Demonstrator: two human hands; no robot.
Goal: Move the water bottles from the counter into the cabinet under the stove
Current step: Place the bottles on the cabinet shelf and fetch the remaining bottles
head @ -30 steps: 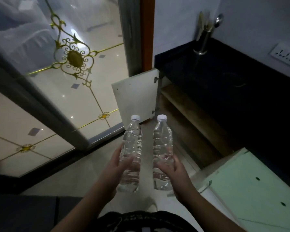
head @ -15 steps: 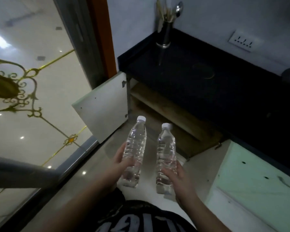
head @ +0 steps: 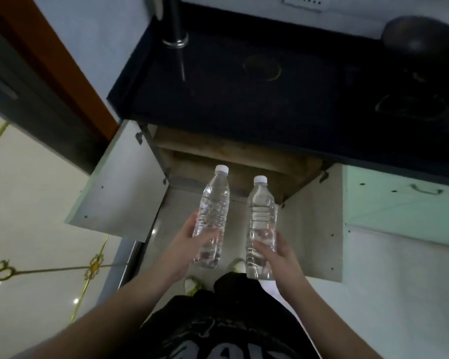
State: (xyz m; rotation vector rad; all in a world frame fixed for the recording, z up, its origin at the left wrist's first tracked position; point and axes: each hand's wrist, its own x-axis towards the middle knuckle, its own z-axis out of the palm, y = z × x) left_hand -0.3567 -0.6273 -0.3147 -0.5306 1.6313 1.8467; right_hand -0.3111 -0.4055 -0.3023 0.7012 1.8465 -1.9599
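I hold two clear water bottles with white caps upright in front of me. My left hand (head: pixel 186 240) grips the lower half of the left bottle (head: pixel 214 211). My right hand (head: pixel 283 255) grips the lower half of the right bottle (head: pixel 261 221). Both caps point toward the open cabinet (head: pixel 233 161) below the dark counter (head: pixel 244 99). A wooden shelf shows inside it; its depth is hidden under the counter edge.
The left cabinet door (head: pixel 119 182) and the right one (head: pixel 314 224) stand swung open on either side. A metal utensil holder (head: pixel 175 24) and a dark round pot (head: pixel 420 35) sit on the counter. A pale green cabinet front (head: pixel 405 206) lies at right. My feet (head: pixel 192 283) stand on the tiled floor.
My view has swung right and tilted down, so the open cabinet now sits straight ahead. Both bottles remain in my hands, now closer to the cabinet opening.
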